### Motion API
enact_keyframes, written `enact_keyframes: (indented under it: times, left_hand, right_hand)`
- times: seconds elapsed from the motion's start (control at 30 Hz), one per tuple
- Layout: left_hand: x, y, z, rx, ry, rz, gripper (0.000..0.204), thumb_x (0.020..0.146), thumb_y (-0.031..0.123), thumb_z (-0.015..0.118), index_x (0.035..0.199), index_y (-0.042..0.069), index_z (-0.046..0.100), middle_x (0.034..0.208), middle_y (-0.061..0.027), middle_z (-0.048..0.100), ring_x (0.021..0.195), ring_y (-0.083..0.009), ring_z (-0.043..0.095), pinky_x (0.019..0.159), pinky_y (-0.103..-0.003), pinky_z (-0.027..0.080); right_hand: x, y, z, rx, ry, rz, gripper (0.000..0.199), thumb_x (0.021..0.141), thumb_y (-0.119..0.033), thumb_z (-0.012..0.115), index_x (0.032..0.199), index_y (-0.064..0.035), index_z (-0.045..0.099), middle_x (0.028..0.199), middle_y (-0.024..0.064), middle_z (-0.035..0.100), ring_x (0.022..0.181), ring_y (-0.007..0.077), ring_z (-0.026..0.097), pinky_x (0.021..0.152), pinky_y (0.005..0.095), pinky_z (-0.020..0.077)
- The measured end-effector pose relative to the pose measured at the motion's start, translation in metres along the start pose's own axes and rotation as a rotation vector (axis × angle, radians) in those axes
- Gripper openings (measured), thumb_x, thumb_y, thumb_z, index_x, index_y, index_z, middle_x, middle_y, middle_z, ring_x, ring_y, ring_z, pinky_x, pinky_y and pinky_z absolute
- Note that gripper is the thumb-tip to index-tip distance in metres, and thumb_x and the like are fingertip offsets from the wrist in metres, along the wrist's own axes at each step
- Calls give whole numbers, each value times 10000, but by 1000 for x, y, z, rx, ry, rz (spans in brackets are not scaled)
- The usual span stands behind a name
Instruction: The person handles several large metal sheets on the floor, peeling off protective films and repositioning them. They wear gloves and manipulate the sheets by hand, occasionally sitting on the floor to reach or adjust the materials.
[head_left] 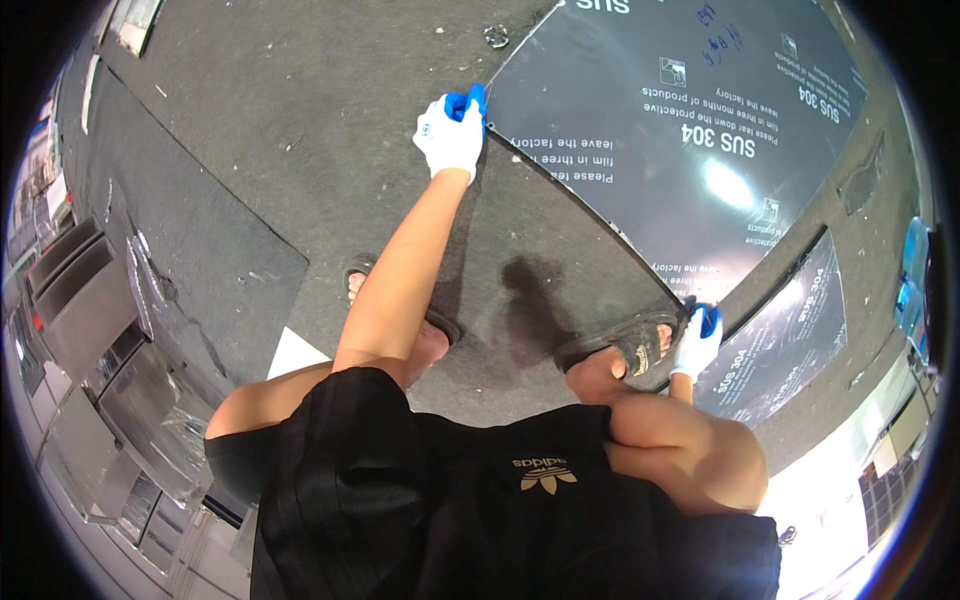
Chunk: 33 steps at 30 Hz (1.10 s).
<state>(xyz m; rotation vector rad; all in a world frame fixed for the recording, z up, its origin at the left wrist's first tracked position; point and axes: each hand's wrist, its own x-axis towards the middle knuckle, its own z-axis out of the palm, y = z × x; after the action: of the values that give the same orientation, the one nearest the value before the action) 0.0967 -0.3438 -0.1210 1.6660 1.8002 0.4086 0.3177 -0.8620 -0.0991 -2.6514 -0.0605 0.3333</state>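
A large dark metal sheet (620, 110) covered in printed protective film extends from the upper middle to the right. Its near-left corner is at the fingers of my left hand (449, 138), which wears a white glove with blue-coated fingers and is closed at that corner. By my right foot, my right hand (697, 345), gloved the same way, has its fingers curled round the sheet's near corner. The edge between the two corners faces me. A bright glare spot lies on the film.
A smaller film-covered sheet (785, 345) lies on the dark floor (270, 130) beside my right hand. My sandalled feet (635, 350) stand close to the large sheet's edge. Grey metal boxes (85, 285) are at the far left. Blue plastic-looking items (912, 290) are at the right rim.
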Motion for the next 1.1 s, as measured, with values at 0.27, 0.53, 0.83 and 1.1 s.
enact_keyframes:
  times: [0.27, 0.53, 0.83, 1.1]
  left_hand:
    - [5, 26, 8, 253, 116, 11, 450, 991, 539, 670, 881, 105, 717, 1099, -141, 671, 1120, -379, 609, 999, -550, 439]
    - [26, 59, 49, 495, 246, 420, 516, 1036, 435, 578, 1399, 69, 611, 1539, -305, 475, 1442, -468, 444, 1193, -677, 286]
    - [31, 48, 55, 482, 143, 518, 518, 1073, 386, 501, 1479, 70, 565, 1588, -260, 457, 1489, -442, 408, 1221, -660, 250]
    - [34, 44, 57, 428, 100, 475, 524, 1082, 422, 492, 1498, 109, 546, 1630, -252, 408, 1517, -442, 371, 1225, -693, 243]
  right_hand:
    - [65, -46, 31, -71, 116, -68, 630, 1100, -420, 606, 1503, 58, 527, 1448, 293, 597, 1332, 416, 593, 1146, 480, 468]
    - [61, -81, 53, -368, 290, 64, 774, 1072, -569, 555, 1588, -1, 457, 1499, 315, 524, 1360, 487, 543, 1136, 575, 464]
    - [61, -86, 54, -355, 234, 90, 795, 1055, -530, 566, 1620, -3, 378, 1580, 284, 431, 1446, 472, 427, 1195, 593, 371]
    - [61, -91, 50, -205, 241, 87, 806, 1044, -522, 607, 1621, -3, 388, 1584, 299, 428, 1450, 473, 443, 1207, 572, 380]
